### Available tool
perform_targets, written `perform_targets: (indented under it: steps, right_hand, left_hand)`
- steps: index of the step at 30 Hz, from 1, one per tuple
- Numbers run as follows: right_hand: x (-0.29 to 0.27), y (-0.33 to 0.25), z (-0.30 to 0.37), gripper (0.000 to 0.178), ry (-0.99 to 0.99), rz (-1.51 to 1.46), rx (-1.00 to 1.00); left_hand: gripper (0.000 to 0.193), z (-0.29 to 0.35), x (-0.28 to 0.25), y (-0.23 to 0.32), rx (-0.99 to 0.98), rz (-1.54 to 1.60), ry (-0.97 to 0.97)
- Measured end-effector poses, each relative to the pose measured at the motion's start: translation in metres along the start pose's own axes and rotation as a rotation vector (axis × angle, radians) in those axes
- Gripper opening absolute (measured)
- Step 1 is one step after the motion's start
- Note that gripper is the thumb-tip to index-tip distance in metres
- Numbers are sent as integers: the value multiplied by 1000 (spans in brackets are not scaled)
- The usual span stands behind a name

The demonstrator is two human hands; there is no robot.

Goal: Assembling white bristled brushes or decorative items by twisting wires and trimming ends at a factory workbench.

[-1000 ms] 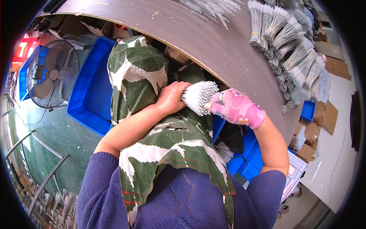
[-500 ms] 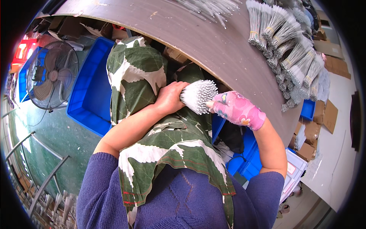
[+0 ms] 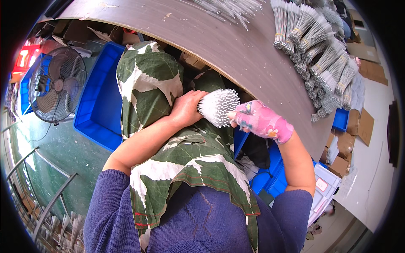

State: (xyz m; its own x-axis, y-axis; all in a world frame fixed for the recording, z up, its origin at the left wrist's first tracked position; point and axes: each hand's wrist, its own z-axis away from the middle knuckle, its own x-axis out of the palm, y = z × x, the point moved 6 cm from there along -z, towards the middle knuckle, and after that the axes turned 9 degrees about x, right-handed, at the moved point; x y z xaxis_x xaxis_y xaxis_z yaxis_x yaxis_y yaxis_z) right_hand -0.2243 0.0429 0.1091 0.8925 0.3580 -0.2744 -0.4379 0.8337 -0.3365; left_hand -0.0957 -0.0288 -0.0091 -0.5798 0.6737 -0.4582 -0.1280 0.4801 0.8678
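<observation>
Above my lap, my left hand (image 3: 188,109) is wrapped round a thick bundle of thin wire brushes (image 3: 219,108). Their white tips fan out toward the right, while the other ends are hidden by the hand and apron. My right hand (image 3: 258,119), in a pink flowered glove with bare fingertips, is closed at the bundle's right edge. Its thumb and forefinger are pinched near the white tips; whatever may be between them is too small to make out. A green-and-white leaf-patterned apron (image 3: 147,86) covers my legs under the hands.
A brown table (image 3: 185,36) curves ahead, bearing loose brushes (image 3: 230,9) and a heap of tied brush bundles (image 3: 314,50) at right. Left of my legs lies a blue bin (image 3: 99,103), beside a floor fan (image 3: 58,85). Cardboard boxes (image 3: 344,145) stand at far right.
The bundle stays in my left hand, and my right fingertips have shifted very slightly left and down along its edge. The whole view has drifted a little.
</observation>
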Motion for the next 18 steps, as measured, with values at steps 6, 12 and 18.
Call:
perform_targets:
  steps: [6,12,18]
  right_hand:
    - [-5,5,-7,34,-15,-49,-2]
    - [-5,0,-11,39,23,178,-68]
    - [0,-25,2,40,58,414,-170]
  left_hand:
    - [40,0,-1,0,3,-4,11]
    - [43,0,3,-2,61,2,11]
    - [43,1,3,-4,47,17,-2]
